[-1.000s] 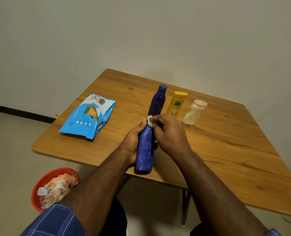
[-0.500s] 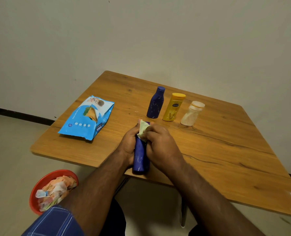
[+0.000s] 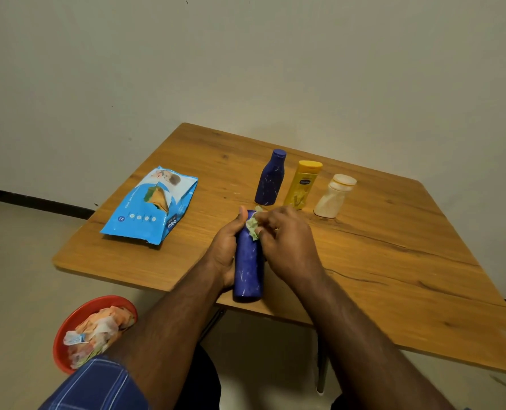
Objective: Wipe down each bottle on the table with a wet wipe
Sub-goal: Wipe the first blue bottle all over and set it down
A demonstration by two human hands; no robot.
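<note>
The left hand (image 3: 226,253) is wrapping its fingers and thumb around the side of a tall blue bottle (image 3: 248,267) at the lower centre of the frame, thumb lying up along the bottle's upper edge. It is holding the bottle above the near edge of the wooden table (image 3: 393,261), probably to keep it steady while the other hand is rubbing. The right hand (image 3: 287,241) is pinching a crumpled, pale green wet wipe (image 3: 252,226) against the bottle's upper part, fingers curled over the wad; the bottle's top is hiding behind wipe and fingers, so whether a cap is on cannot be told.

Both forearms are reaching in from the bottom of the frame and meeting at the bottle, wrists bending inward, the right knuckles facing up.

Just above the hands, three more bottles are standing upright in a row, slightly apart: a smaller blue bottle (image 3: 270,182), a yellow bottle (image 3: 302,184) and a cream bottle (image 3: 334,196), seemingly waiting within easy reach. At left of centre a blue wipe pack (image 3: 149,211) is lying flat on the table. At the lower left, on the floor, a red bowl (image 3: 68,329) is holding crumpled wipes, likely used ones.
</note>
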